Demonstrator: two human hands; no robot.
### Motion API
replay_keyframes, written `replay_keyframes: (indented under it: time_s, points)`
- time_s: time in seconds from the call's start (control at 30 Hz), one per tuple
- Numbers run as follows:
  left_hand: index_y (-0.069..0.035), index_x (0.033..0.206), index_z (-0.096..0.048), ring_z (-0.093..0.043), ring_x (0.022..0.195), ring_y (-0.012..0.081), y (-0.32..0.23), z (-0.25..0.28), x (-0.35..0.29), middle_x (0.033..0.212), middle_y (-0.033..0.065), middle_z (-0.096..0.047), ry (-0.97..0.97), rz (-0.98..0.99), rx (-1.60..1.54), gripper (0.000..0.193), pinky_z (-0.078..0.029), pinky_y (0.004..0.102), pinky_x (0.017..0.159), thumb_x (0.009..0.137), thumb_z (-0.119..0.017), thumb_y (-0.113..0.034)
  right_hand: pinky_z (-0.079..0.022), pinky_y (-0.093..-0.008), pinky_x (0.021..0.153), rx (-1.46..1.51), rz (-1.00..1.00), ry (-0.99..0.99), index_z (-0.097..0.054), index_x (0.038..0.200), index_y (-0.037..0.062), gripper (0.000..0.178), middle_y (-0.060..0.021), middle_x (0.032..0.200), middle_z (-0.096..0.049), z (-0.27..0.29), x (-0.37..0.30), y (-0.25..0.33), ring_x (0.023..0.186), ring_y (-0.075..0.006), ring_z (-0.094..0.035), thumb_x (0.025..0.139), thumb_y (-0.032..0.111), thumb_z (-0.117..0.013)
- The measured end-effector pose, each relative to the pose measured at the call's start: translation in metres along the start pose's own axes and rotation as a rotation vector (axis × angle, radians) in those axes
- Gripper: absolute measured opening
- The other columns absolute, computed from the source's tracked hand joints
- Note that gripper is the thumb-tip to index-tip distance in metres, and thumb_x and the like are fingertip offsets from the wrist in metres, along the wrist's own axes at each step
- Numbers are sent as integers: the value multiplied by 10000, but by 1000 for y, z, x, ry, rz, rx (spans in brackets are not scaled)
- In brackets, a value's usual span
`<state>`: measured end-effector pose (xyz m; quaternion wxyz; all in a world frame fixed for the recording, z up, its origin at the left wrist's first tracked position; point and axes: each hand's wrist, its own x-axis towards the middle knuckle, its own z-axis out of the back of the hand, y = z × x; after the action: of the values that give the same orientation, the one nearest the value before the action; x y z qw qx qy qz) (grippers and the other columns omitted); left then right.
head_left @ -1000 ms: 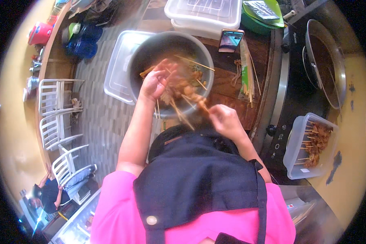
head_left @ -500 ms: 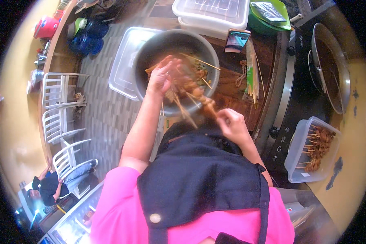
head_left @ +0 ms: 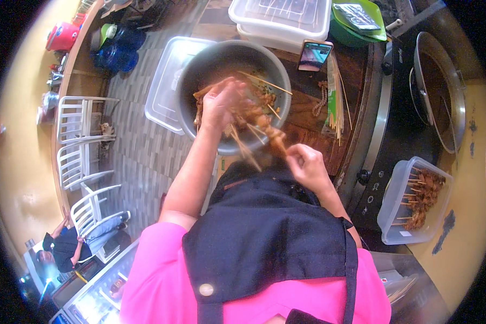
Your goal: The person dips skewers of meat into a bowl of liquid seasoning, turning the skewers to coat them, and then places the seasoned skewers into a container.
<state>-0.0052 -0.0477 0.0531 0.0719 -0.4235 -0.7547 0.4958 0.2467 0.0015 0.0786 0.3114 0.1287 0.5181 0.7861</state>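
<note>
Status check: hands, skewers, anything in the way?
Left hand grips a bundle of skewers over the metal bowl. Right hand pinches a meat skewer. Path unobstructed.

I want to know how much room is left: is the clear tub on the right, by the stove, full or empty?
Partly filled. The clear tub holds meat skewers along its far side, with bare bottom showing on the near side, and it has no lid on.

I see a small rectangular phone screen (head_left: 314,54) glowing blue beside the bowl, and a dark rectangular label (head_left: 357,15) with pale markings on the green lid above.
</note>
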Motion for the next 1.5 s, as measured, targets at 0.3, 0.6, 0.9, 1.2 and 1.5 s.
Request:
replay_keyframes:
  time_s: [0.3, 0.6, 0.9, 1.2, 1.5]
  points:
    - [-37, 955, -588, -613, 762, 209, 0, 0, 0, 870, 115, -622, -17, -14, -30, 177, -544, 415, 596, 819, -590, -150, -472, -325, 583, 8, -16, 28, -569, 817, 5, 115, -143, 741, -594, 3, 2, 3, 650, -249, -596, 715, 48, -603]
    - [-13, 1054, -506, -579, 902, 237, 10, 5, 0, 964, 115, -590, -7, 89, -114, 254, -490, 387, 758, 838, -532, -144, -480, -318, 600, 7, 51, -26, -569, 821, 7, 114, -137, 751, -591, -4, 6, -4, 659, -247, -597, 717, 48, -596]
    - [-13, 995, -540, -574, 921, 226, 12, -6, -7, 945, 112, -596, 3, 116, -54, 223, -452, 346, 830, 814, -561, -141, -477, -317, 591, 8, 16, -21, -563, 825, 5, 109, -138, 749, -588, -5, 8, -5, 668, -244, -599, 723, 33, -592]
    - [13, 987, -570, -597, 858, 226, 11, -15, -7, 915, 124, -617, 58, 123, -173, 197, -478, 312, 767, 812, -571, -75, -478, -328, 603, 13, 4, -50, -574, 808, -3, 97, -148, 751, -594, -6, 13, -7, 677, -254, -600, 726, 45, -594]
    - [6, 1040, -558, -589, 839, 213, -7, 10, 23, 938, 99, -607, 3, 247, 237, 244, -488, 332, 735, 848, -522, -141, -465, -361, 653, -44, 44, -98, -568, 793, 9, 97, -149, 760, -589, -9, 18, -16, 714, -299, -584, 713, 52, -602]
